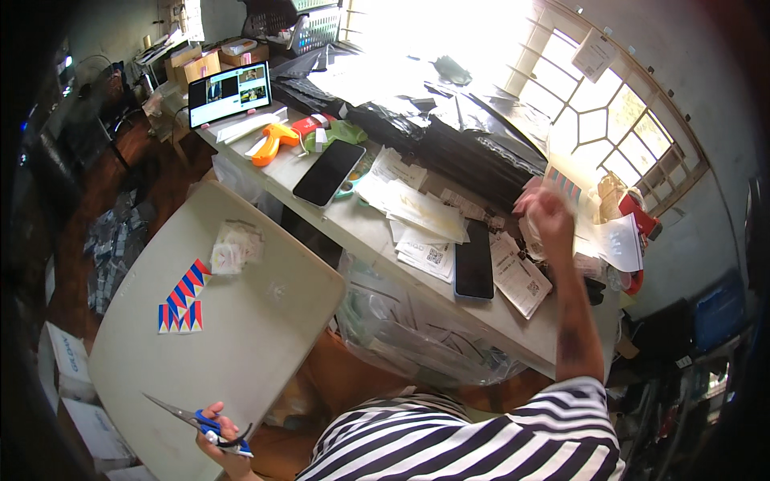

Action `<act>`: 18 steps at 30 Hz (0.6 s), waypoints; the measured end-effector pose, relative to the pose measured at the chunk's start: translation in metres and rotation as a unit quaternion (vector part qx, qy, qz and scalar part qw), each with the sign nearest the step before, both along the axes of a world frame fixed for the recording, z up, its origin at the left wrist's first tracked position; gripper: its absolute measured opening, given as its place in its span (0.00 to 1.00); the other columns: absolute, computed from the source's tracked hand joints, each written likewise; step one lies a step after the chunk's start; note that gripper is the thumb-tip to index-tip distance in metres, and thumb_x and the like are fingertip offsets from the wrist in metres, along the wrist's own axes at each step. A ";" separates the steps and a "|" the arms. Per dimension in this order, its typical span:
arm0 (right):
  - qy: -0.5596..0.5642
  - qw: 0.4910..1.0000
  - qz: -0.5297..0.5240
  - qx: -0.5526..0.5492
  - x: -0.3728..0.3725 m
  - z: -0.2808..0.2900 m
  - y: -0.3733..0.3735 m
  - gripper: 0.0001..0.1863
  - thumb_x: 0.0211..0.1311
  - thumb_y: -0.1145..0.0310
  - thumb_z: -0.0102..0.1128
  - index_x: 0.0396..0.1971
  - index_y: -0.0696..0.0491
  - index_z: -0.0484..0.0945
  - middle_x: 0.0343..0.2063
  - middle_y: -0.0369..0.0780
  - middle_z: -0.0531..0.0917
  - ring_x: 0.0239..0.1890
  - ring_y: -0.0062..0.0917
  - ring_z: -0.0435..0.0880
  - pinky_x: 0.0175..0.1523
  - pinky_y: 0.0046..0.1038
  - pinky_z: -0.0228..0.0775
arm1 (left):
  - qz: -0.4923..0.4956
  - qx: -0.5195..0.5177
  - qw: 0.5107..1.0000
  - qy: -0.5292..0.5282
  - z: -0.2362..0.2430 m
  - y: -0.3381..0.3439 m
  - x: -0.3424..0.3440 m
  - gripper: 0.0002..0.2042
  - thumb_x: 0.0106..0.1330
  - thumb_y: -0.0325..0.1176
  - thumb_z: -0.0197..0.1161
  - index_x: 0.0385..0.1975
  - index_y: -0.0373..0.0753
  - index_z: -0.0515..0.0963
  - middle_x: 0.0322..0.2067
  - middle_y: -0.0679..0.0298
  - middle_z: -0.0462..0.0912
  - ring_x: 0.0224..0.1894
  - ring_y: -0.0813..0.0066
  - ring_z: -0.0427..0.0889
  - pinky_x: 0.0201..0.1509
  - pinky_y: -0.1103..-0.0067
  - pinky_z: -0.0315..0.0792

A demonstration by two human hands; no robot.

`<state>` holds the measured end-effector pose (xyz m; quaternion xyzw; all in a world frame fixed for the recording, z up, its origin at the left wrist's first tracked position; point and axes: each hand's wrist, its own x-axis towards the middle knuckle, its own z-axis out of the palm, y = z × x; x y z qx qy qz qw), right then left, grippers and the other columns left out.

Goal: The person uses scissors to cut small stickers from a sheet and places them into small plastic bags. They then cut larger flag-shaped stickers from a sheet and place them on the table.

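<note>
My left hand [220, 433] holds blue-handled scissors [184, 415] at the lower edge, over a pale plastic table [160, 369]. On that table lie red, blue and white printed strips [183, 301] and a small stack of clear packets [236, 247]. My right hand [547, 210] is reached out to the far right of the desk, blurred, beside a light sheet with coloured stripes [564, 178]; whether it grips that sheet is unclear. Below it are white labels [517, 276] and a dark phone [473, 268].
The long desk [385, 297] holds a tablet [228, 94], another phone [329, 175], an orange tape dispenser [274, 143], papers and black plastic bags [433, 136]. A red-handled tool [632, 207] sits at its right end. Boxes [68, 361] stand left of the table. A barred window is behind.
</note>
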<state>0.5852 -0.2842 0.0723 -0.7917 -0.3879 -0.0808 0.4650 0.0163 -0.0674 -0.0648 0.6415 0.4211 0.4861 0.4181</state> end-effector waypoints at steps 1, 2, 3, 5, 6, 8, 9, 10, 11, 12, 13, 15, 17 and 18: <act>-0.173 0.961 -0.199 -0.083 0.045 0.000 -0.019 0.24 0.63 0.55 0.62 0.53 0.53 0.76 0.47 0.47 0.84 0.54 0.44 0.80 0.60 0.37 0.70 | -0.027 0.008 0.999 -0.018 -0.002 -0.001 0.001 0.17 0.67 0.40 0.62 0.42 0.29 0.76 0.22 0.70 0.68 0.23 0.85 0.65 0.27 0.85 0.60; -0.210 0.902 -0.307 -0.219 0.087 -0.017 -0.047 0.30 0.61 0.50 0.62 0.59 0.52 0.72 0.55 0.47 0.78 0.60 0.45 0.74 0.65 0.38 0.64 | -0.047 -0.005 0.997 -0.059 -0.003 -0.002 0.000 0.18 0.64 0.40 0.65 0.40 0.27 0.76 0.24 0.64 0.75 0.21 0.83 0.70 0.25 0.85 0.66; -0.239 0.812 -0.407 -0.343 0.135 -0.037 -0.073 0.38 0.60 0.44 0.63 0.64 0.51 0.68 0.64 0.48 0.71 0.66 0.47 0.68 0.70 0.39 0.58 | -0.048 -0.010 0.997 -0.058 -0.006 -0.003 0.000 0.18 0.64 0.40 0.65 0.40 0.26 0.76 0.24 0.64 0.75 0.21 0.83 0.70 0.25 0.85 0.66; -0.083 0.850 -0.370 -0.367 0.178 -0.081 -0.090 0.40 0.59 0.41 0.62 0.65 0.51 0.68 0.68 0.47 0.65 0.69 0.46 0.63 0.72 0.38 0.55 | -0.028 -0.014 0.998 -0.045 -0.008 -0.010 -0.010 0.18 0.64 0.39 0.65 0.39 0.25 0.77 0.23 0.63 0.75 0.20 0.82 0.71 0.24 0.84 0.68; -0.021 0.859 -0.352 -0.372 0.176 -0.093 -0.078 0.40 0.59 0.41 0.62 0.65 0.51 0.69 0.68 0.48 0.65 0.69 0.45 0.62 0.72 0.38 0.55 | -0.009 -0.005 1.000 -0.018 -0.007 -0.016 -0.019 0.18 0.65 0.39 0.64 0.41 0.27 0.77 0.25 0.62 0.76 0.22 0.80 0.72 0.25 0.82 0.69; 0.008 0.871 -0.350 -0.343 0.142 -0.084 -0.045 0.34 0.61 0.45 0.61 0.59 0.55 0.74 0.60 0.51 0.74 0.64 0.44 0.71 0.67 0.40 0.62 | 0.024 0.002 0.999 0.038 -0.008 -0.031 -0.036 0.17 0.69 0.41 0.62 0.43 0.30 0.76 0.28 0.61 0.77 0.25 0.75 0.74 0.28 0.78 0.71; 0.014 0.878 -0.355 -0.320 0.142 -0.085 -0.051 0.31 0.62 0.45 0.60 0.56 0.55 0.77 0.56 0.52 0.77 0.60 0.45 0.74 0.64 0.41 0.66 | 0.029 -0.002 0.998 0.062 -0.010 -0.036 -0.037 0.17 0.71 0.41 0.60 0.45 0.31 0.76 0.30 0.61 0.77 0.27 0.72 0.75 0.29 0.76 0.73; 0.019 0.884 -0.359 -0.298 0.144 -0.086 -0.057 0.29 0.63 0.46 0.59 0.52 0.56 0.80 0.52 0.53 0.80 0.57 0.46 0.78 0.61 0.42 0.69 | 0.025 0.028 0.999 -0.008 -0.008 -0.037 -0.027 0.12 0.70 0.36 0.61 0.42 0.31 0.76 0.26 0.69 0.73 0.22 0.84 0.68 0.24 0.86 0.65; -0.001 0.881 -0.405 -0.244 0.175 -0.089 -0.094 0.25 0.64 0.48 0.58 0.46 0.55 0.82 0.46 0.52 0.83 0.51 0.48 0.81 0.56 0.43 0.72 | 0.011 0.012 1.000 0.000 -0.009 -0.034 -0.022 0.13 0.70 0.36 0.61 0.42 0.31 0.76 0.26 0.68 0.73 0.23 0.83 0.69 0.24 0.85 0.66; -0.030 0.871 -0.453 -0.188 0.209 -0.079 -0.142 0.21 0.65 0.50 0.57 0.41 0.55 0.84 0.39 0.52 0.85 0.45 0.49 0.84 0.50 0.45 0.75 | -0.008 -0.006 1.000 0.002 -0.013 -0.029 -0.017 0.13 0.69 0.36 0.62 0.43 0.31 0.76 0.26 0.68 0.74 0.23 0.83 0.69 0.24 0.84 0.66; -0.063 0.848 -0.514 -0.110 0.217 -0.070 -0.148 0.22 0.65 0.49 0.57 0.37 0.55 0.83 0.35 0.53 0.86 0.40 0.51 0.84 0.46 0.48 0.75 | -0.005 -0.013 1.000 0.019 -0.012 -0.030 -0.020 0.14 0.69 0.37 0.62 0.43 0.31 0.76 0.26 0.67 0.74 0.23 0.82 0.70 0.25 0.84 0.67; -0.142 0.802 -0.571 -0.105 0.195 -0.032 -0.111 0.18 0.69 0.57 0.53 0.34 0.57 0.83 0.33 0.53 0.85 0.37 0.49 0.85 0.42 0.47 0.75 | -0.003 -0.092 0.995 -0.043 -0.045 -0.026 -0.063 0.17 0.68 0.37 0.63 0.48 0.30 0.74 0.29 0.65 0.75 0.24 0.79 0.71 0.25 0.83 0.67; -0.317 0.838 -0.426 -0.127 0.120 0.042 -0.062 0.11 0.70 0.64 0.53 0.40 0.54 0.81 0.34 0.50 0.85 0.37 0.46 0.85 0.40 0.43 0.76 | -0.017 -0.135 0.990 -0.035 -0.050 -0.019 -0.076 0.20 0.67 0.37 0.63 0.52 0.30 0.71 0.32 0.62 0.76 0.25 0.77 0.72 0.25 0.81 0.68; -0.382 0.846 -0.331 -0.169 0.085 0.076 -0.036 0.11 0.70 0.65 0.53 0.44 0.53 0.81 0.34 0.49 0.85 0.37 0.45 0.85 0.41 0.41 0.76 | 0.009 -0.088 0.994 -0.060 -0.049 -0.024 -0.067 0.20 0.65 0.38 0.64 0.49 0.30 0.72 0.33 0.59 0.78 0.23 0.79 0.71 0.25 0.82 0.67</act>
